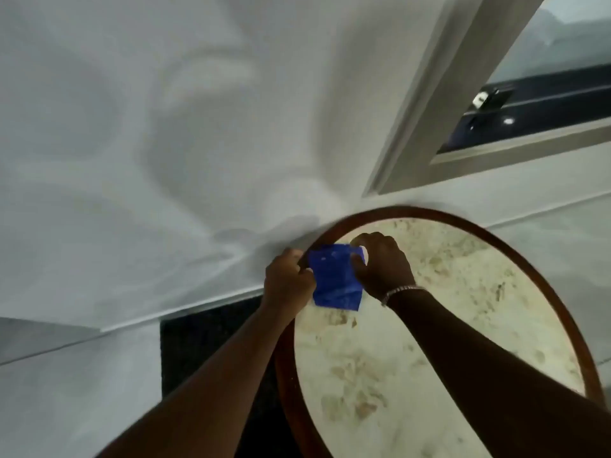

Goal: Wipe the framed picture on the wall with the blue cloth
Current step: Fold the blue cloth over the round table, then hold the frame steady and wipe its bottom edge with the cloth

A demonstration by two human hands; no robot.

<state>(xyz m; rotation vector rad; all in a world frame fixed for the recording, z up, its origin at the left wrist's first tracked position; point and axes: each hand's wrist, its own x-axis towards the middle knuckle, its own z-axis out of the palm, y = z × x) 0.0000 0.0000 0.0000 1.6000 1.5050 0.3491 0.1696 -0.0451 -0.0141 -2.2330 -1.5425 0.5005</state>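
The cloth (335, 279) hangs between both hands over the round table (542, 269) (window (545, 94) up right).

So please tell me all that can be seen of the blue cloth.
The blue cloth is a small, bright blue piece, thin and soft by its look, with pale specks. It is held stretched between both hands: the left hand grips its left edge, the right hand its upper right corner. It hangs over the upper left part of the round table, by its brown rim.
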